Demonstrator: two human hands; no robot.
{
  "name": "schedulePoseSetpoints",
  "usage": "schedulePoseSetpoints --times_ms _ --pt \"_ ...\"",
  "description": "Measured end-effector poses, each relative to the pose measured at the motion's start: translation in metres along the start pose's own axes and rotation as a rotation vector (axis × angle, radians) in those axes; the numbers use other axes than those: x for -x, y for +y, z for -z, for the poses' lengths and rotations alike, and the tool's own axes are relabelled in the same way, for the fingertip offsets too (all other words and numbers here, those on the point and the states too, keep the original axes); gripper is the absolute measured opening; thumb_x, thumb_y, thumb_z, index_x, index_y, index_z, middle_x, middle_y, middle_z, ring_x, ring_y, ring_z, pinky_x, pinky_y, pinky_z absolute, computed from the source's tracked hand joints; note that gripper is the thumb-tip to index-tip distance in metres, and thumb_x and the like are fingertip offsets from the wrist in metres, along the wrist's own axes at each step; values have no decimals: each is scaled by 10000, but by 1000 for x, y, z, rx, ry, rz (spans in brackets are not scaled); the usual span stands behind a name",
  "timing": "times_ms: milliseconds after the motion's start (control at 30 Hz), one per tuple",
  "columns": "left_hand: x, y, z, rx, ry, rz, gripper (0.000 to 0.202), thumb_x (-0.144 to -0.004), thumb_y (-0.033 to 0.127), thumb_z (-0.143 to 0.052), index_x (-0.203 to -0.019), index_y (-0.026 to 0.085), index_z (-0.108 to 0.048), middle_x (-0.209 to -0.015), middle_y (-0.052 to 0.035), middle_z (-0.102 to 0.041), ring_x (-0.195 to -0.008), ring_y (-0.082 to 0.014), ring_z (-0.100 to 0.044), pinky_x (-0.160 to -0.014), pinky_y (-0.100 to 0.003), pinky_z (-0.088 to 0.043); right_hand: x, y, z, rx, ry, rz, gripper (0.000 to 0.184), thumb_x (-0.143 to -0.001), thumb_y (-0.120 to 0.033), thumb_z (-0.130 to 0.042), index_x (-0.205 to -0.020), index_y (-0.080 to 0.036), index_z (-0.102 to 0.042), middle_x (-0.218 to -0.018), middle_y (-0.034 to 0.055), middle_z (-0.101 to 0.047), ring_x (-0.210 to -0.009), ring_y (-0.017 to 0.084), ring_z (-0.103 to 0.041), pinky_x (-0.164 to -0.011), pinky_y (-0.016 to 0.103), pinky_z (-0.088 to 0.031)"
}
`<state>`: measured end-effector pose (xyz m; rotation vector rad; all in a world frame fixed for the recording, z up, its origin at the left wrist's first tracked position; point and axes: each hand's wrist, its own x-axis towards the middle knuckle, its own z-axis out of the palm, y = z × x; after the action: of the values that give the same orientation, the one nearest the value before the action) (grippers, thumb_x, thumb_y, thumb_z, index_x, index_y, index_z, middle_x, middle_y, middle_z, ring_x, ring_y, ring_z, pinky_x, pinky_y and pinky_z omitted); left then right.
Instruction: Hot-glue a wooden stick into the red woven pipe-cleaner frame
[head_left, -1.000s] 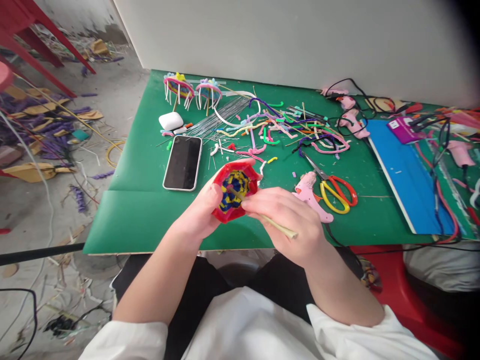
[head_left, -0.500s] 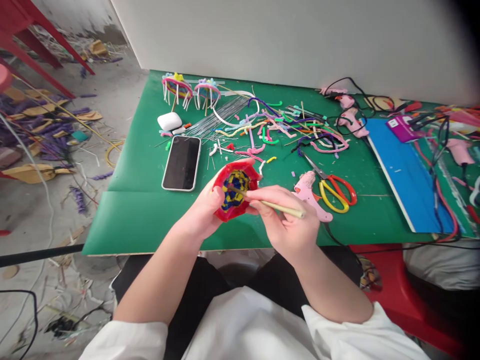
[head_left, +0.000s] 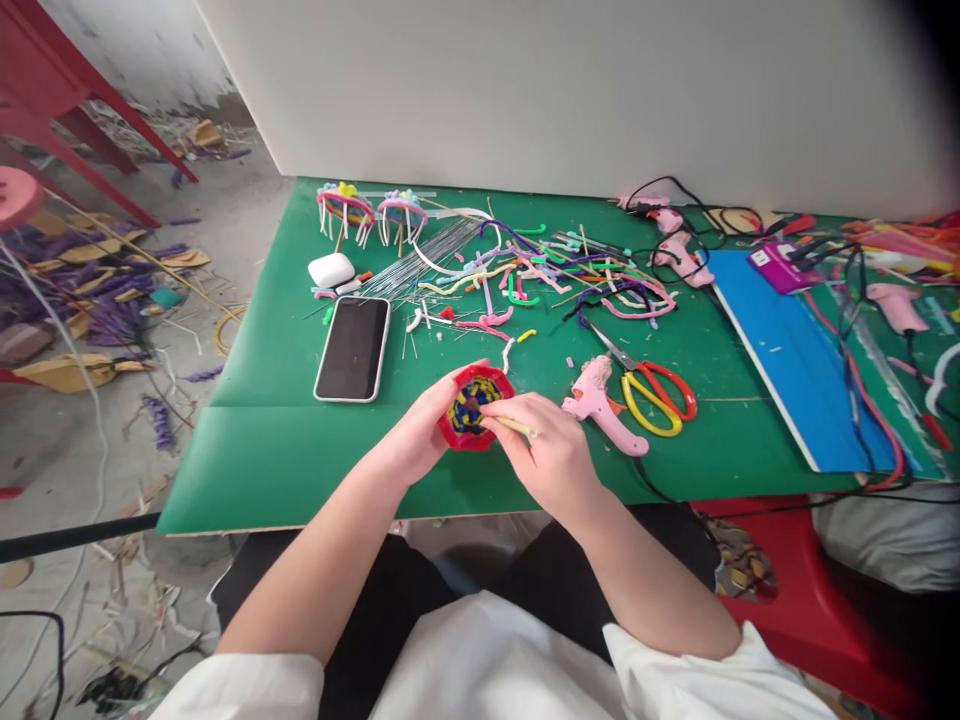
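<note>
My left hand is closed around the left side of a small umbrella canopy of pipe cleaners, with a red many-sided rim and rings of blue and yellow inside. Its hollow inner side faces up toward me. In my right hand, a thin pale wooden stick is pinched between thumb and fingers. The stick's far end points at the canopy's middle; whether it is fixed there I cannot tell. To the right of my right hand lie a pink glue gun and scissors with yellow and orange handles.
A phone and a white case lie left on the green table. Two finished-looking little umbrellas stand behind them. Pipe-cleaner pieces and wires spread across the back. A blue board and cables are at right.
The canopy has tilted to face more upward, and the stick now points more steeply toward me. Both hands still hold them. The camera view has shifted slightly.
</note>
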<state>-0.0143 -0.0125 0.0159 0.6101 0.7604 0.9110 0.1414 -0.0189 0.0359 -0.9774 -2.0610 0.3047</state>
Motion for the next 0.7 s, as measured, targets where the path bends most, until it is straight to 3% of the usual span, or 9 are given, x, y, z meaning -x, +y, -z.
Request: schedulePoseSetpoints --times_ms 133,233,367,500,700 --pt "-7 -2 5 -176 186 -71 524 -803 579 -527 -1192 230 -573 -1215 -89 -601 -1134 -252 -551 -878 -344 -484 5 20 -7 34 -88 -67 81 -860 -168 -546 -854 -173 -626 -782 53 -708 -731 172 -648 -695 305 -535" --pt "-8 2 9 -364 343 -234 426 -806 467 -587 -1153 220 -578 -1236 -79 -573 -1159 -229 -527 -944 -331 -433 6 28 -12 21 -157 -94 49 -833 -177 -595 -861 -168 -633 -812 55 -717 -759 180 -658 -715 308 -535" --pt "-8 7 15 -468 466 -444 236 -735 298 -669 -945 202 -617 -1105 -55 -609 -1063 -204 -567 -892 -312 -458 3 29 -8 -1 -180 -127 192 -810 -249 -638 -987 -172 -638 -897 63 -723 -752 172 -658 -718 306 -539" --pt "-7 10 14 -475 445 -505 54 -719 203 -588 -680 176 -614 -924 -40 -615 -1016 -202 -570 -822 -288 -471 -2 27 3 -20 -244 -175 279 -791 -266 -660 -1055 -181 -630 -831 47 -709 -755 174 -657 -708 301 -542" --pt "-4 14 10 -423 385 -426 87 -726 181 -527 -676 188 -597 -740 -6 -593 -771 -139 -585 -631 -231 -463 1 31 17 -90 -361 -229 358 -782 -247 -670 -1134 -234 -603 -891 37 -693 -784 164 -657 -717 302 -554"
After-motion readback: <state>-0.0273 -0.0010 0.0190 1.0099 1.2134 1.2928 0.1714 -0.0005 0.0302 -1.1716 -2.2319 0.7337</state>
